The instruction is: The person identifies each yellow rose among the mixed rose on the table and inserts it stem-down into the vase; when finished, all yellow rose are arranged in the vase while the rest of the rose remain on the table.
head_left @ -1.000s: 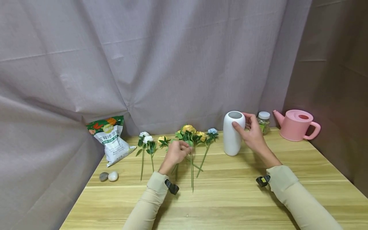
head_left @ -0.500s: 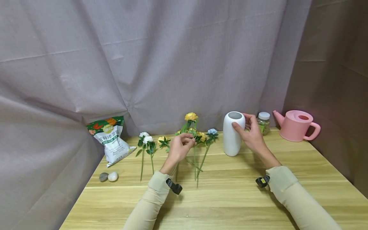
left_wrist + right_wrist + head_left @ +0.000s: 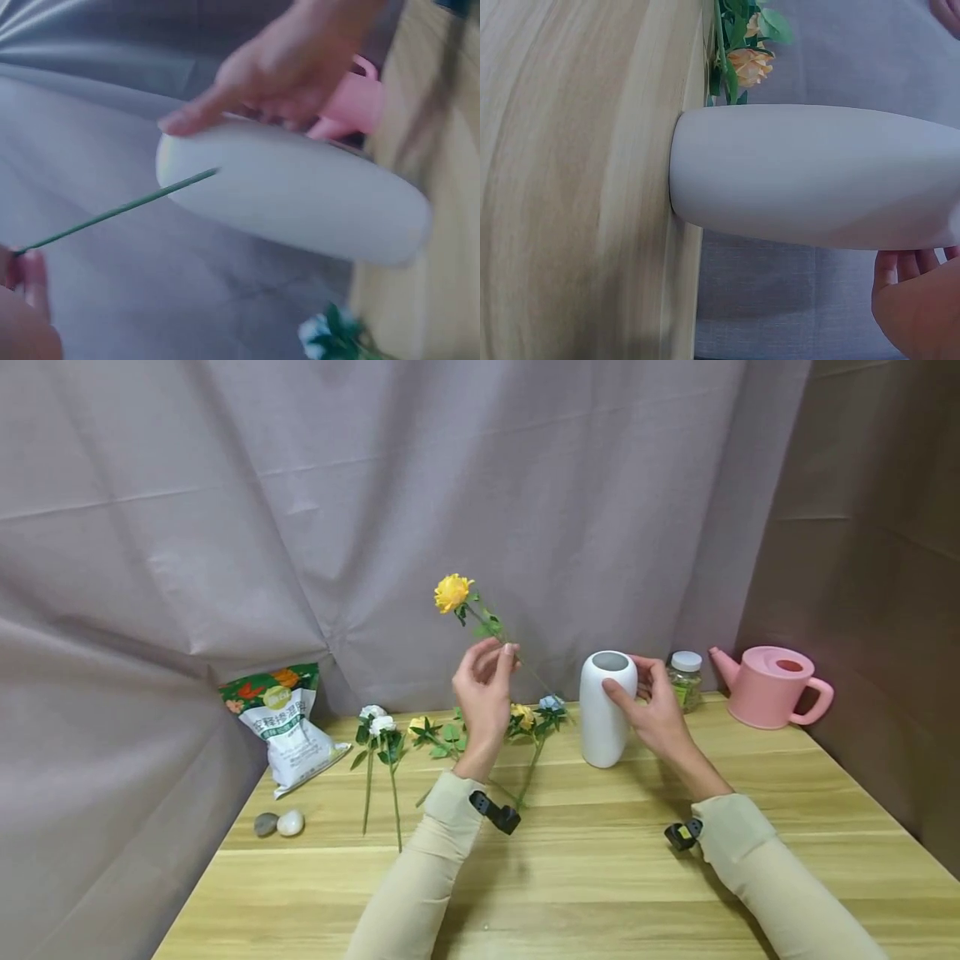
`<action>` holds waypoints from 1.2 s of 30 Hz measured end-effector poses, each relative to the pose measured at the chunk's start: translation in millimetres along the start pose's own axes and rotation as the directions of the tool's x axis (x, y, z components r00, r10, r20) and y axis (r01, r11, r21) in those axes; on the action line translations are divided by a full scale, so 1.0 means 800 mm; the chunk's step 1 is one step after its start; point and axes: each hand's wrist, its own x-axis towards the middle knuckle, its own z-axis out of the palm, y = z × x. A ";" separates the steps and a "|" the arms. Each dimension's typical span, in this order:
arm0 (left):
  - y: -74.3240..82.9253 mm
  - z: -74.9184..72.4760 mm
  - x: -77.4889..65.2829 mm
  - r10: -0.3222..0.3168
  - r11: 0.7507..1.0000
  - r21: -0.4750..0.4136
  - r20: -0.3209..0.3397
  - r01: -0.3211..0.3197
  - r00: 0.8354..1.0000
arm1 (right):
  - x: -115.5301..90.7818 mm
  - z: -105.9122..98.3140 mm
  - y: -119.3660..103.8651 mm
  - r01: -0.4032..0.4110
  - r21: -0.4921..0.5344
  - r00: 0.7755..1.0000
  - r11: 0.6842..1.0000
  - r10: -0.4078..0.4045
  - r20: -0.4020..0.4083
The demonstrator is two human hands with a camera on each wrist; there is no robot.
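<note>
A yellow flower (image 3: 453, 593) is held up by its green stem (image 3: 124, 213), pinched between the thumb and fingers of my left hand (image 3: 483, 689). Its bloom leans up to the left, and the stem slants down to the right toward the white vase (image 3: 604, 722). In the left wrist view the stem's end overlaps the side of the vase, below its mouth. The vase stands upright on the table. My right hand (image 3: 660, 710) grips it near the top, thumb on the front and fingers behind.
On the table (image 3: 570, 877) lie white flowers (image 3: 381, 724), other yellow flowers (image 3: 522, 717) and a blue flower (image 3: 552, 703). A printed bag (image 3: 292, 735) and two stones (image 3: 290, 822) are at the left. A lidded jar (image 3: 686, 681) and a pink watering can (image 3: 772, 689) stand right of the vase.
My left hand has lifted the yellow flower from among the others, raised it above the table and tilted its bloom to the left. The right hand stays on the vase.
</note>
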 end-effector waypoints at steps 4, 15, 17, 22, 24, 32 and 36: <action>0.017 0.031 0.025 0.102 0.983 -0.138 -0.129 -0.120 0.986 | 0.001 0.002 -0.001 0.003 0.005 1.000 1.000 -0.003 0.005; 0.040 0.095 0.040 0.136 0.991 -0.022 0.020 -0.136 0.991 | 0.002 0.001 -0.001 -0.003 0.006 1.000 1.000 0.003 0.010; 0.044 0.100 0.032 0.135 0.990 0.034 0.066 -0.138 0.989 | 0.000 0.001 -0.007 -0.015 0.018 1.000 1.000 0.014 0.016; 0.032 0.108 0.020 0.119 0.972 0.182 0.153 -0.146 0.981 | -0.006 -0.001 -0.028 -0.008 0.022 1.000 1.000 0.007 0.027; 0.017 0.111 0.020 0.093 0.965 0.225 0.179 -0.133 0.980 | -0.004 -0.001 -0.020 -0.005 0.008 1.000 1.000 0.004 0.023; -0.011 0.116 0.008 -0.059 0.924 0.375 0.315 -0.067 0.947 | 0.002 -0.003 0.004 -0.023 -0.039 0.999 0.999 0.025 0.032; -0.016 0.116 0.002 -0.121 0.890 0.452 0.363 -0.061 0.924 | 0.000 -0.003 0.002 -0.024 -0.053 0.999 0.998 0.026 0.035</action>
